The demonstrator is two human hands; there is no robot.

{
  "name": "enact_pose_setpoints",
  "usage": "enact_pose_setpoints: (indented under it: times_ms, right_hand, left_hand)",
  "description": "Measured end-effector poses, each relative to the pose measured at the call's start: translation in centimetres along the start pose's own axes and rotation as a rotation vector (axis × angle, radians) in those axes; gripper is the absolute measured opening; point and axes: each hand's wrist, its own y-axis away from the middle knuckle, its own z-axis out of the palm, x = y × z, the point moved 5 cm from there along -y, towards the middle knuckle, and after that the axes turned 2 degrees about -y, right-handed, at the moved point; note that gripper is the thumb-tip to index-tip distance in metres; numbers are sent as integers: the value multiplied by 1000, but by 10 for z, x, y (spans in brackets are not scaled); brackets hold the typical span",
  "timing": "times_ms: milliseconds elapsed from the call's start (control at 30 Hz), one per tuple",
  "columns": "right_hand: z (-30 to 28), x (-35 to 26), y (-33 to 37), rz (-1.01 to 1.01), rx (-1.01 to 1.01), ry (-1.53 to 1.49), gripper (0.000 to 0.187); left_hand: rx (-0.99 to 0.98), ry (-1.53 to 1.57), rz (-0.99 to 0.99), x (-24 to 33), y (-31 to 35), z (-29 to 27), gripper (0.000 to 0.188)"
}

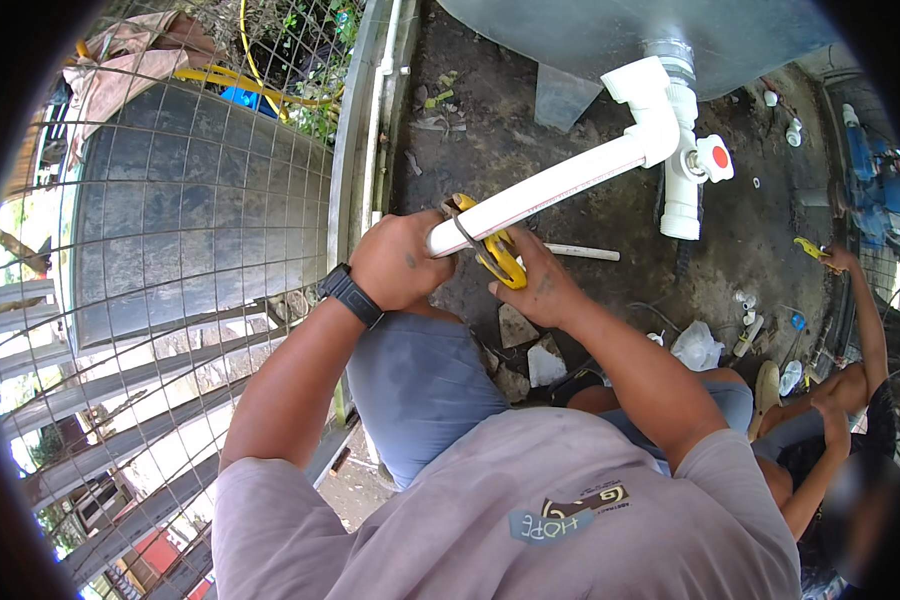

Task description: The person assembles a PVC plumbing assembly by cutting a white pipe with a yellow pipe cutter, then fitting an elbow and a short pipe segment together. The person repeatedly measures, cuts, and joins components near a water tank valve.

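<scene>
My left hand (400, 262) is closed around the lower end of a white plastic pipe (550, 188). In my right hand (548, 284) is a yellow pipe cutter (500, 262), its dark curved part around the pipe just beside my left fist. The pipe slants up to the right into a white elbow fitting (654, 112), whose other end is open. Behind the elbow, a white valve with a red-centred knob (713, 158) hangs on a vertical fitting below a large grey tank (610, 30). My fingers partly hide the cutter.
Wire mesh fencing (200, 200) runs along my left. A short white pipe (582, 252) lies on the dark ground, with broken stones (545, 362) nearer my knees. At right, beside a clear plastic bag (698, 346) and loose fittings, another person's hand (842, 260) holds a yellow tool (808, 247).
</scene>
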Motion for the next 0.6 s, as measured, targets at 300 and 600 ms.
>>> enact_pose_setpoints:
  times_ms: [300,600]
  right_hand:
    - [-2,-29,7,265,-50,-32,74]
    - [3,-25,7,353,-154,-193,63]
  left_hand:
    - [213,-342,-193,-10,2,1,20]
    - [149,-225,-234,-23,-4,3,17]
